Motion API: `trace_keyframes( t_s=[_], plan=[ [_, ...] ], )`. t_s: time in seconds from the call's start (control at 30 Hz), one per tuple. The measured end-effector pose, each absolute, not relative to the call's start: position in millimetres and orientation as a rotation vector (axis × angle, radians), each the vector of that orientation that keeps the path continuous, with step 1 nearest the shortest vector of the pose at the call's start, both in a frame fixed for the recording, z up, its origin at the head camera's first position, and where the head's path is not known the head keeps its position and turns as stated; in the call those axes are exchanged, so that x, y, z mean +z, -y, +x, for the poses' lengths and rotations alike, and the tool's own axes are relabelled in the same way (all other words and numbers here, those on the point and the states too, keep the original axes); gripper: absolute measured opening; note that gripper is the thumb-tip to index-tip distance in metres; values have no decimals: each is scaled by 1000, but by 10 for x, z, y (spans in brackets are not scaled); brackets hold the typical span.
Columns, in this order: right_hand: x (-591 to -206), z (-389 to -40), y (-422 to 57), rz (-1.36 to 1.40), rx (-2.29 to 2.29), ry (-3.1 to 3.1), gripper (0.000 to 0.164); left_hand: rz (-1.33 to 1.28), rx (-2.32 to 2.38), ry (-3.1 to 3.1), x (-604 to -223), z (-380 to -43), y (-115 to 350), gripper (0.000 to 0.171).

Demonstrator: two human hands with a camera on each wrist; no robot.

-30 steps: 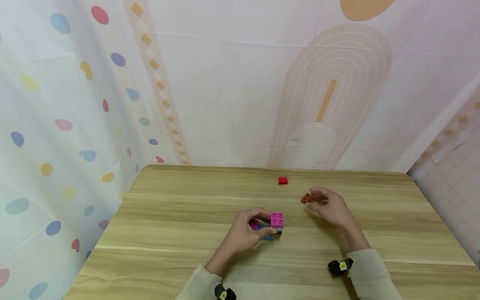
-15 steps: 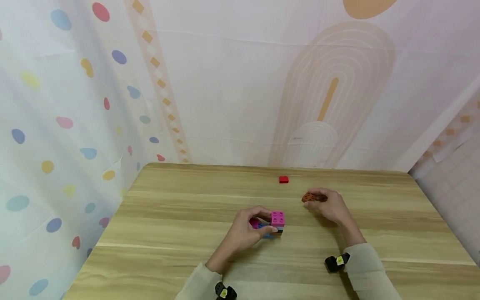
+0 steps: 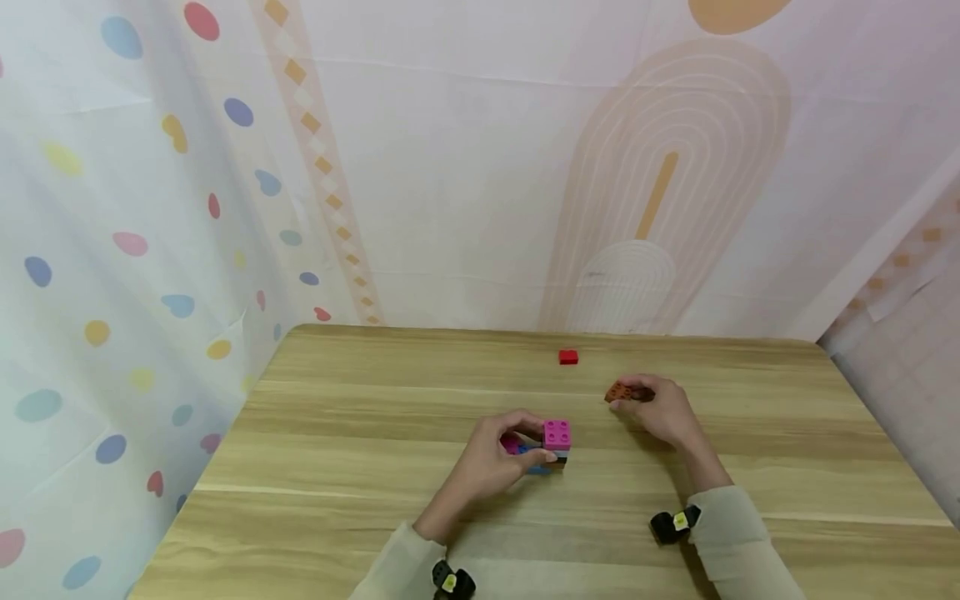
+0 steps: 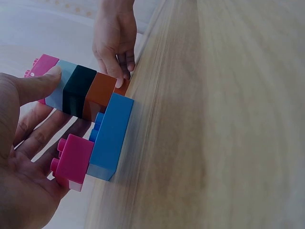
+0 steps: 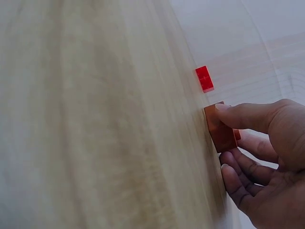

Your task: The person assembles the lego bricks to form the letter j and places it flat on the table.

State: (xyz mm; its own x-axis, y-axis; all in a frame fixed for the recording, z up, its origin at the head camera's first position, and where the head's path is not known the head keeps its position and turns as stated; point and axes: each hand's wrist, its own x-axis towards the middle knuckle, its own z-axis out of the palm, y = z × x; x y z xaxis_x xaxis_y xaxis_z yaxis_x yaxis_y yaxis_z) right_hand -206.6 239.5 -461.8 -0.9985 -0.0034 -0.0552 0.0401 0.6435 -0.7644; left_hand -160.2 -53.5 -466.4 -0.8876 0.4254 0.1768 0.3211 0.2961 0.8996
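My left hand (image 3: 491, 458) grips a stack of toy building bricks (image 4: 80, 90). From the top it runs pink, pale blue, near-black and orange-brown. Below them lies a long blue brick (image 4: 112, 136), which carries another pink brick (image 4: 76, 156) at its other end. The thumb presses one side of the stack, near the pale blue brick, with the fingers behind it. To the right and farther back, my right hand (image 3: 663, 408) pinches an orange-brown brick (image 5: 220, 128) between thumb and fingers, low over the table or touching it; I cannot tell which.
A small red brick (image 3: 568, 357) lies near the back edge of the wooden table (image 3: 360, 400), behind both hands. Patterned cloth (image 3: 465, 183) hangs directly behind the table and along its left side. Each wrist carries a black camera.
The orange-brown brick has turned slightly in my right fingers, and the right forearm has shifted slightly left. My left hand keeps its hold on the stack. The view has tilted slightly.
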Motion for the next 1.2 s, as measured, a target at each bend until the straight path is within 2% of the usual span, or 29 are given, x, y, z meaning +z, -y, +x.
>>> trace_keyframes(
  t_s=[0.83, 1.2],
  plan=[
    [-4556, -1920, -2361, -26, -1255, -2808, 44, 708, 1658, -2461, -4650, -1600, 543, 24],
    [-4492, -1853, -2306, -144, -1281, -2814, 41, 704, 1658, -2461, -4654, -1608, 551, 26]
  ],
)
